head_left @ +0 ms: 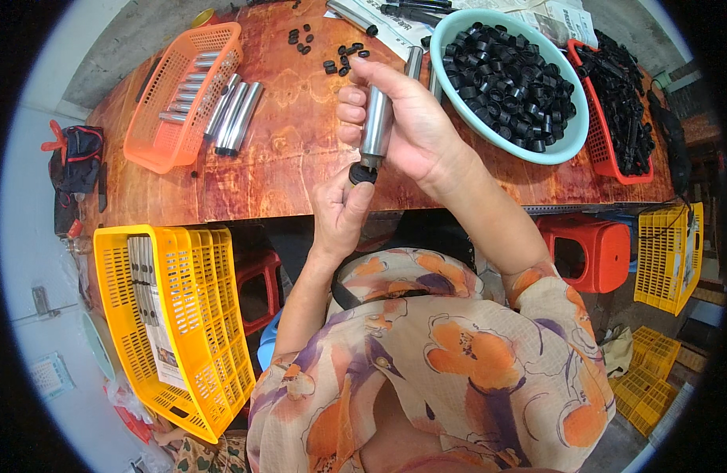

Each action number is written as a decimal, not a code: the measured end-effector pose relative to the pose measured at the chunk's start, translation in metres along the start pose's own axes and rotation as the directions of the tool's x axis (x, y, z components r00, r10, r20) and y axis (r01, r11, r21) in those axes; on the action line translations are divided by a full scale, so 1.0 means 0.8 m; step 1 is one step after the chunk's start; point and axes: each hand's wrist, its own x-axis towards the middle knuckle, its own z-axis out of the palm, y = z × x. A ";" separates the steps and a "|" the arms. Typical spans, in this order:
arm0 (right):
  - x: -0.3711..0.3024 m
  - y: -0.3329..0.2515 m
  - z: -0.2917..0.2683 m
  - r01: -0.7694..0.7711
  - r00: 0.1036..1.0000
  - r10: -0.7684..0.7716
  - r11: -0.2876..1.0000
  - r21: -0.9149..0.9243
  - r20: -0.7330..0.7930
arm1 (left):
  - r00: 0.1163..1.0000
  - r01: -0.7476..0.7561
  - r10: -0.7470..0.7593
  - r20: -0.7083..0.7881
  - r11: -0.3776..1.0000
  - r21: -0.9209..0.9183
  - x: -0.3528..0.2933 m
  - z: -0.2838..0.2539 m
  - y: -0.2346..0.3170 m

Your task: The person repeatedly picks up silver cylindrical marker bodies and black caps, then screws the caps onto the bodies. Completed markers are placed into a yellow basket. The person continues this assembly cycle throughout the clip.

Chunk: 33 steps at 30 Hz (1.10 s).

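My right hand (423, 118) is wrapped around a shiny metal tube (377, 124), which slants down toward me over the table's near edge. Below it, my left hand (337, 211) pinches a round black plastic cap (363, 174) between thumb and fingers. The tube's narrower lower end meets the cap; whether it sits inside cannot be made out. Several loose black rings (344, 60) lie on the table beyond my hands. To their left, a few metal tubes with black ends (241, 118) rest beside an orange basket (162, 150) that holds more tubes.
A pale blue basin (578, 126) full of black caps stands at the right on the wood-patterned table (292, 185). Beyond it is a red basket (604, 146) of black parts. Newspaper (391, 41) lies at the back. A yellow crate (214, 331) and red stool (596, 256) flank me.
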 end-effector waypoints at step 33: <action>-0.001 0.022 -0.020 0.185 0.980 -0.191 0.773 -0.607 0.057 | 0.932 0.285 -0.363 -0.004 0.737 -0.613 0.004 0.008 0.016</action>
